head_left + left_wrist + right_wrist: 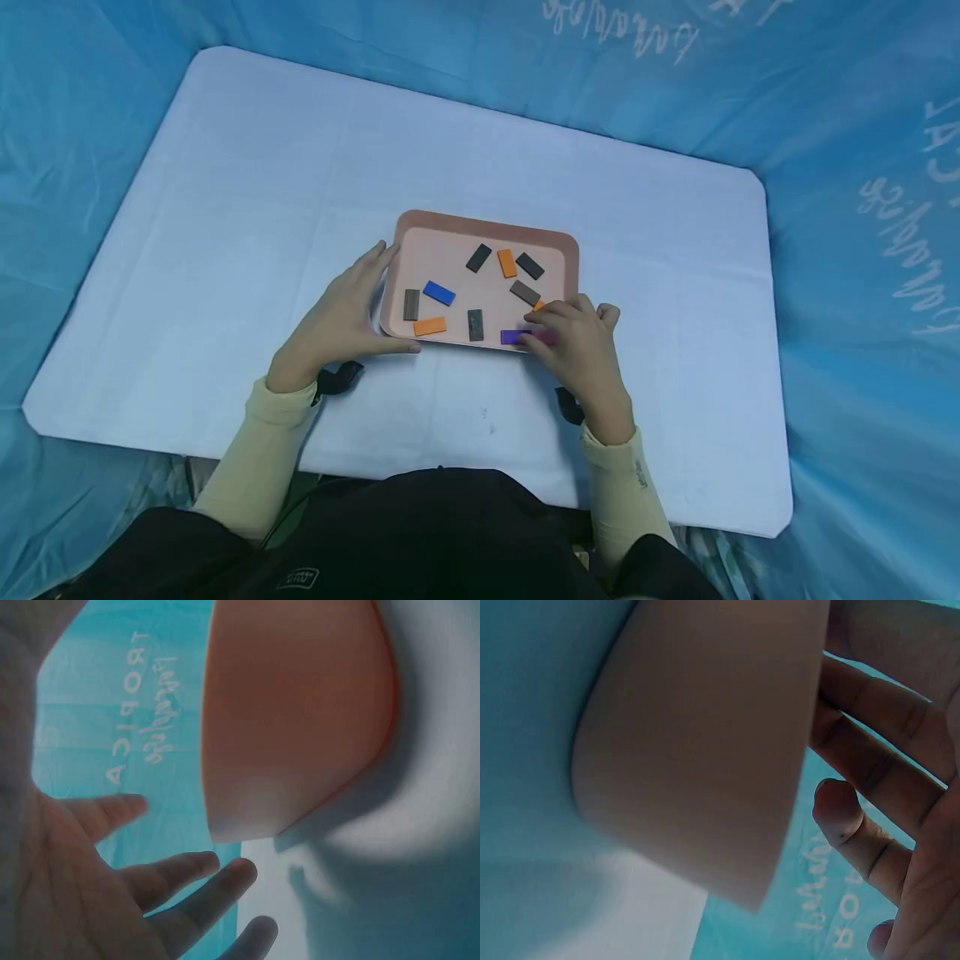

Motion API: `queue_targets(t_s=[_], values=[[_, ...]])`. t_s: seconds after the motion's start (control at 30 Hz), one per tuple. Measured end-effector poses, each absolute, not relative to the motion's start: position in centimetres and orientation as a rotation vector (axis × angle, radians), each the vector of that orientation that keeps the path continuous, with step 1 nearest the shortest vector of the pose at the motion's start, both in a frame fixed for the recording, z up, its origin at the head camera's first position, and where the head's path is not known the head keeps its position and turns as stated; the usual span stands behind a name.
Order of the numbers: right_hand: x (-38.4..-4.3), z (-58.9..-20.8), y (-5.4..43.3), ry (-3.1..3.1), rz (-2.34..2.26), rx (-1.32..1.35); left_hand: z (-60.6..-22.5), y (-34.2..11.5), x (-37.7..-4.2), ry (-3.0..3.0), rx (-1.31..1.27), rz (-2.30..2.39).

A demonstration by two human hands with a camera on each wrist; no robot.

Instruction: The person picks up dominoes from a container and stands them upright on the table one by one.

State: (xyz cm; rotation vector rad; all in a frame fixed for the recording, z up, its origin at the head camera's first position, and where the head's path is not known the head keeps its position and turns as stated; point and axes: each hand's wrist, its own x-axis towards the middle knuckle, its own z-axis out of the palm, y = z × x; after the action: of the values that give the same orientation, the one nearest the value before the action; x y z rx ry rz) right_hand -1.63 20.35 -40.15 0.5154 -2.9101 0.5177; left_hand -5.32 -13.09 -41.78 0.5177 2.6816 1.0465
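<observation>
A shallow pink tray (480,223) lies at the middle of the white table, holding several small flat blocks. My left hand (341,321) is spread around the tray's front left corner, its fingers straight; in the left wrist view the visible fingers stand apart from the tray wall (300,720). My right hand (577,342) reaches over the front right corner, thumb and fingertips bent down at a purple block (513,337). Under that hand a magenta block (547,337) shows partly. Whether the fingers pinch either block cannot be made out; the right wrist view hides their tips behind the tray wall (705,750).
Inside the tray lie a blue block (438,292), orange blocks (430,326) and dark grey blocks (476,325), spaced apart. One more orange block (538,306) is partly covered by the right hand. Blue sheeting (855,333) surrounds the white tabletop (262,192).
</observation>
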Motion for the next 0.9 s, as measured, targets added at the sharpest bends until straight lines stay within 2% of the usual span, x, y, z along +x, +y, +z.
queue_targets(t_s=[0.27, 0.9], values=[[-2.1, -40.5, 19.7, -2.957, 0.509, 0.533, -42.1, -13.1, -5.6, 2.676, 0.615, 1.024], [-2.7, -41.5, 19.6, -2.939, 0.599, 0.533, -42.1, -12.9, -5.6, 2.672, 0.537, 0.949]])
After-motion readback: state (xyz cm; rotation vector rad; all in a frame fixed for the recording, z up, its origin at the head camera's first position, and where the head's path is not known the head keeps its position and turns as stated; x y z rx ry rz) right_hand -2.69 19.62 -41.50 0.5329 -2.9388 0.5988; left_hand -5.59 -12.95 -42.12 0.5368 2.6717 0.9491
